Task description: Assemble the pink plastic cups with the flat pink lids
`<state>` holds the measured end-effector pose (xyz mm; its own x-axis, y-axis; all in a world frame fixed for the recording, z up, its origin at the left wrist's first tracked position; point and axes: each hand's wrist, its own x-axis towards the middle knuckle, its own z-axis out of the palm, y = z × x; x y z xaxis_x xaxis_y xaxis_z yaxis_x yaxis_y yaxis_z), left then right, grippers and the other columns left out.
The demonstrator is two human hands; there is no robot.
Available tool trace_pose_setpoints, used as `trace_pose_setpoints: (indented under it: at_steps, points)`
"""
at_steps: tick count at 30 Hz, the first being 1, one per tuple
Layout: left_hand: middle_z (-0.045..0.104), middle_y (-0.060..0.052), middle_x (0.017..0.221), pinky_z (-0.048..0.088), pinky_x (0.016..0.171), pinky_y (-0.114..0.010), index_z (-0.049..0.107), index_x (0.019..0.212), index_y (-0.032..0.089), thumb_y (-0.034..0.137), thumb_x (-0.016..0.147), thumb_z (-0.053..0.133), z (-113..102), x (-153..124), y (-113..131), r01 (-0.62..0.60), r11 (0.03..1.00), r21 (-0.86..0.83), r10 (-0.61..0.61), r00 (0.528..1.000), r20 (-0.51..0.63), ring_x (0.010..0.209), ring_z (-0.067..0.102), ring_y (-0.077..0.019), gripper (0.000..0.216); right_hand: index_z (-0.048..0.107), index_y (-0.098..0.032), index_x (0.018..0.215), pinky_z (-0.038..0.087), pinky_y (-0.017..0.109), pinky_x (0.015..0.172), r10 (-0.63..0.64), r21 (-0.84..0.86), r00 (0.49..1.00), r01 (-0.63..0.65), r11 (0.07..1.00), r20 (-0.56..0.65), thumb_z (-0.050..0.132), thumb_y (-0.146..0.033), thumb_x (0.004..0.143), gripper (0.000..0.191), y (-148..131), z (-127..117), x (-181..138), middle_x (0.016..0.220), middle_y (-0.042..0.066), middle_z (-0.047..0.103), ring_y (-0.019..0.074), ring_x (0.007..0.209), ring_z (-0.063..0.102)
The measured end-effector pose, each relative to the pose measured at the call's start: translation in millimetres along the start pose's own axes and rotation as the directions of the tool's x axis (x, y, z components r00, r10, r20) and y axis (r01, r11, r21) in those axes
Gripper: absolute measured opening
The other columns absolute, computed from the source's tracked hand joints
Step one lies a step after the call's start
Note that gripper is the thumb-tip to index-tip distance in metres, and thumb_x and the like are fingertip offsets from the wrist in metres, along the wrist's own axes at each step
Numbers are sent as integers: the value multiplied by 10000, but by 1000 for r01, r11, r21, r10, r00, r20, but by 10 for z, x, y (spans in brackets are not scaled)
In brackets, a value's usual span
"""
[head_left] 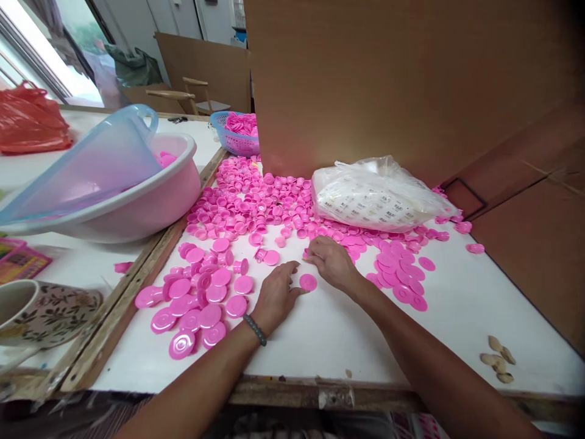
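Observation:
In the head view my left hand (276, 296) rests over the white tabletop with thumb and fingers apart and nothing between them. Just past its thumb lies a flat pink disc (308, 281). Pinched in the fingers of my right hand (333, 263) is a small pink plastic cup (306, 252), mostly hidden by them. A heap of wide-rimmed pink pieces (209, 316) lies to the left of my left hand. Right of my right forearm, flat pink discs (398, 272) overlap in a pile. Many small pink cups (244, 198) spread across the back.
A clear bag with printed labels (379, 198) lies against the tall cardboard (365, 79). At left are a large basin (178, 183), a blue translucent tub (95, 155) and a floral mug (64, 314). A blue basket (237, 143) stands behind; shells (498, 360) lie front right.

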<state>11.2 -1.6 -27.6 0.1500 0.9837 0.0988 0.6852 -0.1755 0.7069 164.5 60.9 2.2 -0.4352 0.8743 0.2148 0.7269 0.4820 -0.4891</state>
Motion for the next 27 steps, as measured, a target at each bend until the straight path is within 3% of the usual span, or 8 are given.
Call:
trace_pose_setpoints:
  at_steps: [3, 7, 12, 20, 23, 25, 27]
  points:
    - [615, -13, 955, 443, 642, -266, 455, 1129, 214, 165, 721, 633, -1, 5, -21, 5, 999, -47, -5, 1000, 3, 697, 539, -128, 448, 578, -170, 676, 356, 243, 593, -109, 1, 993, 109, 994, 46, 485, -160, 852, 200, -11, -63, -298, 741, 28, 594, 147, 745, 485]
    - [632, -6, 938, 445, 657, -267, 449, 1123, 218, 153, 746, 601, -4, 18, -14, -24, 999, -49, 23, 1000, -5, 702, 545, -126, 412, 599, -173, 735, 341, 245, 593, -185, -76, 981, 189, 979, 48, 423, -80, 851, 231, -29, 42, -481, 737, 28, 610, 147, 735, 484]
    - [652, -6, 919, 448, 655, -264, 453, 1104, 217, 175, 747, 610, 5, 29, -7, -11, 999, -30, 11, 1000, -18, 691, 555, -127, 393, 576, -163, 685, 312, 253, 603, -218, -176, 973, 229, 957, 80, 404, -6, 799, 260, 0, 140, -443, 680, 19, 590, 136, 674, 458]
    - [659, -7, 909, 444, 647, -260, 466, 1099, 220, 152, 731, 602, -5, 38, 19, 16, 999, -43, -16, 1000, 1, 688, 570, -129, 399, 586, -147, 695, 301, 294, 639, -261, -271, 947, 305, 913, 186, 385, 6, 762, 261, -106, 79, -377, 696, 56, 592, 159, 684, 452]
    - [641, -20, 912, 447, 659, -265, 485, 1091, 215, 197, 744, 597, -13, 24, 17, 5, 999, -42, -6, 1000, -17, 718, 563, -138, 364, 597, -152, 703, 325, 293, 656, -224, -178, 962, 250, 952, 155, 397, -25, 776, 248, -109, 103, -366, 709, 60, 605, 166, 716, 480]
    - [633, -31, 904, 449, 677, -264, 512, 1062, 209, 253, 756, 596, -27, 13, 21, -20, 998, -61, 18, 1000, -22, 766, 568, -150, 320, 604, -161, 715, 352, 278, 650, -121, 5, 988, 122, 993, 97, 415, -101, 818, 223, -85, 125, -372, 723, 48, 615, 159, 723, 505]
    - [640, -29, 882, 447, 693, -259, 533, 1035, 208, 279, 758, 600, -51, 7, 43, -36, 993, -113, 36, 999, -2, 785, 580, -151, 294, 608, -172, 750, 374, 255, 609, 40, 254, 994, -64, 965, 99, 424, -224, 858, 219, -57, 129, -387, 723, 25, 619, 144, 689, 525]
